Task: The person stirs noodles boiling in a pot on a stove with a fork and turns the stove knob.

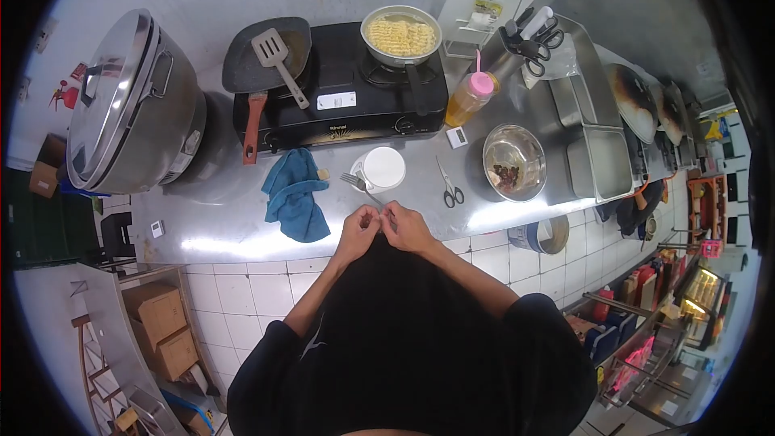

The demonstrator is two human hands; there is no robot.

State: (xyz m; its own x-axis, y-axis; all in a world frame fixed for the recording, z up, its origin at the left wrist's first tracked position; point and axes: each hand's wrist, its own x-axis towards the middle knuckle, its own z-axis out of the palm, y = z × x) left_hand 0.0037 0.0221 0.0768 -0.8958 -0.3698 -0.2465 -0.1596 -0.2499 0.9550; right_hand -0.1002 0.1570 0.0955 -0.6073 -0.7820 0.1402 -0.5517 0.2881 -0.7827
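Close together at the counter's front edge, my left hand (360,231) and my right hand (405,227) have their fingertips almost touching. A fork (363,187) points away to the left, its handle running into the pinched fingers of my right hand. My left hand's fingers are pressed together too; what lies between them is too small to make out. Just beyond the fork stands a white round kitchen scale (383,168). Scissors (452,192) lie to the right, and a crumpled blue cloth (295,195) to the left.
On the black gas stove (339,125) sit a saucepan (401,60) holding a noodle block and a frying pan (238,60) with a slotted spatula (271,50). A metal bowl (529,145), a pink-capped bottle (470,101) and metal trays (609,163) stand right; a large cooker (161,133) left.
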